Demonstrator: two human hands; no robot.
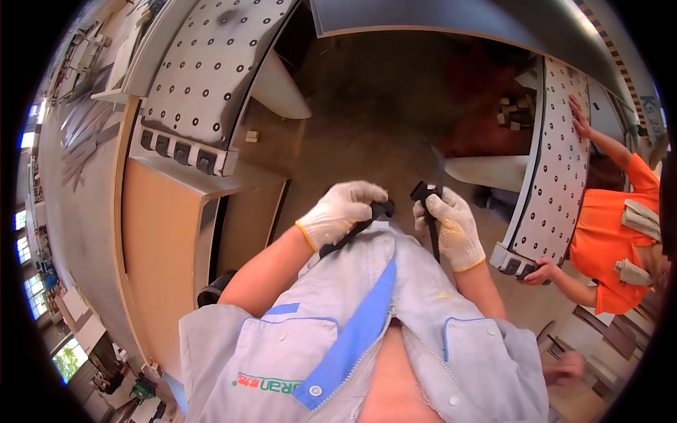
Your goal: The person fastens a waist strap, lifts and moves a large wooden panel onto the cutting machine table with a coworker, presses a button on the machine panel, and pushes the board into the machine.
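Observation:
Both my hands wear white knit gloves with yellow cuffs and are in front of my waist. My left hand (337, 215) has its fingers closed round one end of a black strap (347, 240), which runs back along my grey jacket (352, 268). A dark end piece shows at those fingertips. In my right hand (455, 229) is the other black strap end (433, 236), hanging down from the fingers, with a black buckle-like piece (422, 190) at its top. The two ends are apart, with a gap between my hands. Details of the end pieces are too dark to make out.
White tables dotted with round black inserts stand at left (194, 77) and right (553, 162). A wood-faced cabinet (162, 240) is beside my left arm. A person in orange (606, 233) touches the right table. A dark panel (437, 17) spans the far side; wood blocks (517, 113) lie beyond.

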